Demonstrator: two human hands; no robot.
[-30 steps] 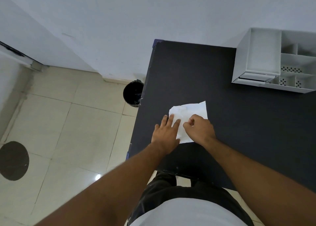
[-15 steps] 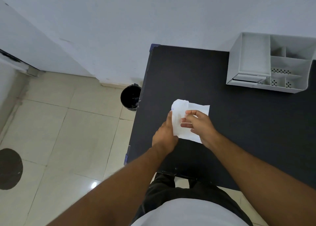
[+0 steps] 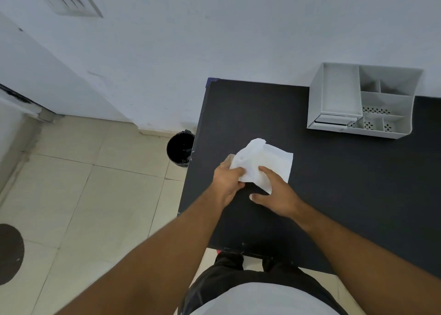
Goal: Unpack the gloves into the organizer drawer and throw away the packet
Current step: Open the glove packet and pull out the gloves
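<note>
A white crumpled packet point(image 3: 269, 157) lies near the left edge of the black table point(image 3: 346, 190). My left hand point(image 3: 228, 181) grips the packet's left side and lifts that part off the table. My right hand point(image 3: 276, 193) holds down the lower right part with its fingers, thumb spread onto the table. No gloves show outside the packet. The white organizer point(image 3: 391, 133) stands at the back right of the table. Its drawer point(image 3: 334, 120) sits low at its front left, and I cannot tell whether it is pulled out.
A black bin point(image 3: 180, 148) with a dark liner stands on the tiled floor just off the table's left edge, near the wall. A white wall runs behind the table. My legs are at the table's front edge.
The packet lay flat under both hands. My left hand has since closed on its left side and raised it, and my right hand has slid down to the lower right part.
</note>
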